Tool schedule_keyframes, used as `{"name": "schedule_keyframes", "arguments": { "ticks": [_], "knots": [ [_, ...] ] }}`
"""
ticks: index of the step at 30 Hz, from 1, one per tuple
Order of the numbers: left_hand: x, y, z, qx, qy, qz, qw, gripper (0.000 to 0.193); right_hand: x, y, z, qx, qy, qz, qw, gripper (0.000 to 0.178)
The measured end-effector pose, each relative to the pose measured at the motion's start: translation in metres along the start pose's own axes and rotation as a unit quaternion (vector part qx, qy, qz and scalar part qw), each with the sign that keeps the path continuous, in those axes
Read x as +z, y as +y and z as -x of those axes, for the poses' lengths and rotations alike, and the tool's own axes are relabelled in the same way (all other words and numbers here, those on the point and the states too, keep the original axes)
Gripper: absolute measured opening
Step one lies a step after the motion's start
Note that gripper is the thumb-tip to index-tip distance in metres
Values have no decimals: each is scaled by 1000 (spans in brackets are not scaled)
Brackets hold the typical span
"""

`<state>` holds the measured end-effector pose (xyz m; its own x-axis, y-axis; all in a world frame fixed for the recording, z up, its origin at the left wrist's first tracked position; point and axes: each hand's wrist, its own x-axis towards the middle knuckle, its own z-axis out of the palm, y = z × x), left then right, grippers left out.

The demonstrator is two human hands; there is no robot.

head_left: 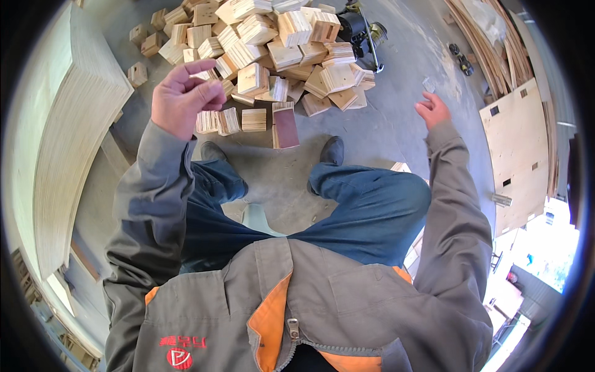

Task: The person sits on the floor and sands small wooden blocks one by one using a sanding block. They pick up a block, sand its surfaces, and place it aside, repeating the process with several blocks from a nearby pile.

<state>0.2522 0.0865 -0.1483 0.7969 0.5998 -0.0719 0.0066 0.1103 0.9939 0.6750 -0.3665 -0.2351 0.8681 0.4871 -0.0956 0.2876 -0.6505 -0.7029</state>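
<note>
My left hand (188, 99) is raised over the near left side of a heap of plywood blocks (253, 79). Its index finger and thumb are apart, the other fingers are partly curled, and I see nothing in it. Off to the right, over the grey floor, my right hand (434, 113) has thumb and index finger apart and appears to hold nothing. Just beyond its fingertips shows a small clear piece (428, 84); I cannot tell whether they touch. A block with a reddish-brown face (286, 127) lies at the heap's near edge, between my feet.
A tall stack of plywood sheets (93, 93) rises at the left. A black tool or machine with a metal bar (359, 31) stands behind the heap. To the right are a board with square holes (517, 149), wood strips (489, 49) and a small dark object (460, 60). I sit on a pale seat (255, 218).
</note>
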Motion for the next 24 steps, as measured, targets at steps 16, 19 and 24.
{"name": "schedule_keyframes", "arguments": {
  "ticks": [16, 19, 24],
  "knots": [
    [-2, -48, -19, 50, -16, -278, 959, 44, 390, -123, 84, 208, -188, 190, 941, 122],
    [-4, -47, -18, 28, -41, -295, 954, 48, 405, -124, 93, 261, -188, 215, 922, 125],
    [-2, -44, -24, 7, -82, -317, 945, 52, 423, -119, 95, 274, -164, 240, 917, 121]
  ]
}}
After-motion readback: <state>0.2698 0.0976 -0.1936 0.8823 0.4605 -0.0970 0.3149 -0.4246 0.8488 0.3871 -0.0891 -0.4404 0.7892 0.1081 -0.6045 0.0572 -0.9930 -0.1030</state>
